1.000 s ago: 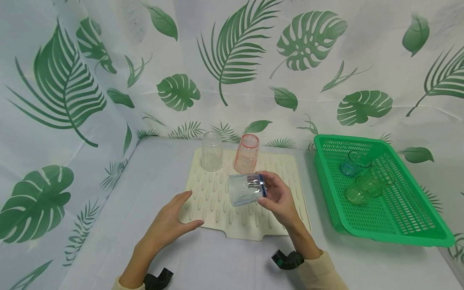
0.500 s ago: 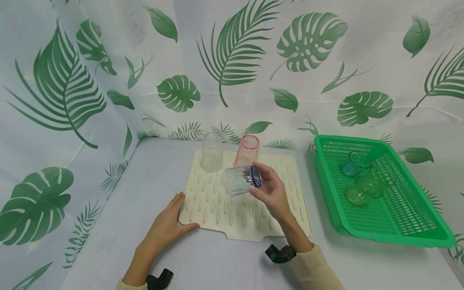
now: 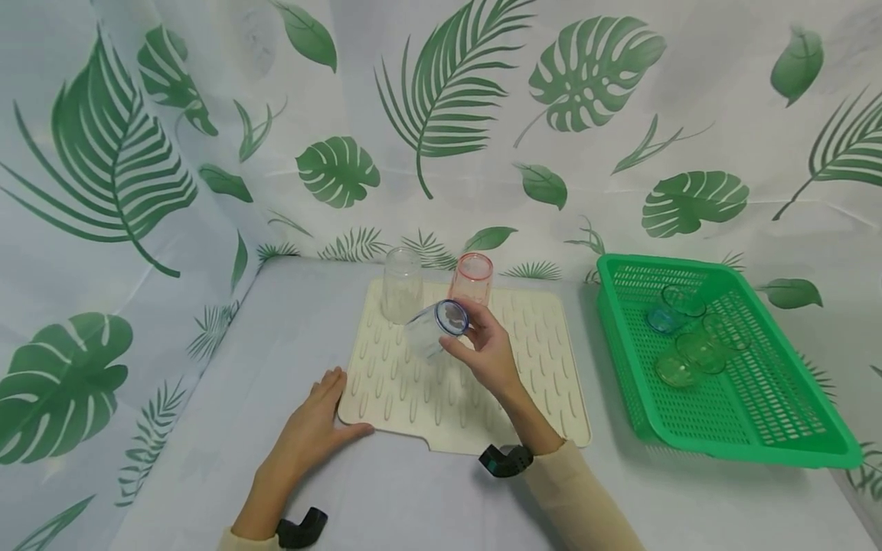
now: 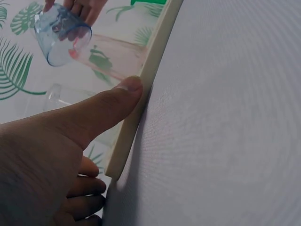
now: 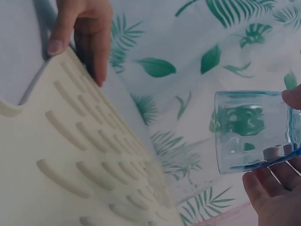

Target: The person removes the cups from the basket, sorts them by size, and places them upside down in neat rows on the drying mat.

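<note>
One blue-tinted glass (image 3: 432, 325) pinched in right hand (image 3: 488, 350), held tilted above cream mat (image 3: 406, 398).
Left hand (image 3: 311, 422): thumb and fingers spread, rested against mat's near-left corner. Clear glass (image 3: 403, 289) and red-rimmed glass (image 3: 472, 282) already stood on mat; held glass not set down; more glasses (image 3: 674, 370) left in green basket (image 3: 758, 455).

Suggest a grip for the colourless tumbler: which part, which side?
Probably mid-wall on the colourless tumbler, from the person's left: it stands on end, tall-sided, and that flank is open. The red-tinted glass stands to its right, and the right hand holds the blue-tinted glass at its front right.
</note>
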{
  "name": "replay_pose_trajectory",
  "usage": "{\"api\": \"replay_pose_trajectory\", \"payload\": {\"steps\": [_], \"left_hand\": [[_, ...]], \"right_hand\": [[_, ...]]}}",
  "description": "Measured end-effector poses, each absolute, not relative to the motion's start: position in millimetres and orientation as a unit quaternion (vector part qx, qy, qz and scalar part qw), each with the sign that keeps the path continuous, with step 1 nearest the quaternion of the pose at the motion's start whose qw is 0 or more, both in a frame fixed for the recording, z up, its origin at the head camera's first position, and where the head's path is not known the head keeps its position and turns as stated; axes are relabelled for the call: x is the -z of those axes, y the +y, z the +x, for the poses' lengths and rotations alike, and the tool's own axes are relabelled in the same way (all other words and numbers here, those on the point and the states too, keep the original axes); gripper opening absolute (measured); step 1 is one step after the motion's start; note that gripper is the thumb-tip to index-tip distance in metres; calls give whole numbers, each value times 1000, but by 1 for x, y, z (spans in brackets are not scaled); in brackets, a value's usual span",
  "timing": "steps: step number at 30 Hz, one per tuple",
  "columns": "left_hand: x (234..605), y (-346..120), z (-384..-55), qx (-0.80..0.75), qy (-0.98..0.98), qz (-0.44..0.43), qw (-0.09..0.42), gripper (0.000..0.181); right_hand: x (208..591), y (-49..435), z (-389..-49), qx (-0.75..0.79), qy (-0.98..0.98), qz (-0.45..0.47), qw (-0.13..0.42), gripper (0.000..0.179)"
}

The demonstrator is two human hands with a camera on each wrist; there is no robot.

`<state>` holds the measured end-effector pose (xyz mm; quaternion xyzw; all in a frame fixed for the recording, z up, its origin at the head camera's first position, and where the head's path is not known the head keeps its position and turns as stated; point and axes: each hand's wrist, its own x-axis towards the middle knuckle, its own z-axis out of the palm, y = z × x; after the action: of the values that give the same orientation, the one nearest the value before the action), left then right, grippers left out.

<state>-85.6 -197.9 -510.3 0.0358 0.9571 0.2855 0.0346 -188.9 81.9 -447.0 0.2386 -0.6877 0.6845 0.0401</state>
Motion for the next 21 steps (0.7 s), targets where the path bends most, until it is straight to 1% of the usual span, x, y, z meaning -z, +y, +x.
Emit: {"api": "replay_pose_trajectory", "payload": {"steps": [3, 10, 14, 21], "left_hand": [[511, -198, -86, -283, 958, 35, 40, 106], [511, -199, -84, -282, 958, 39, 34, 103], [511, -199, -84, -280, 959, 44, 29, 102], [511, -199, -85, -270, 961, 46, 33, 102]], "right_hand": [[451, 74, -194, -669, -706, 229, 39, 63], [459, 57, -204, -636, -743, 207, 2, 60], [465, 48, -209, -621, -758, 200, -13, 62], [475, 34, -216, -608, -770, 194, 4, 64]]}}
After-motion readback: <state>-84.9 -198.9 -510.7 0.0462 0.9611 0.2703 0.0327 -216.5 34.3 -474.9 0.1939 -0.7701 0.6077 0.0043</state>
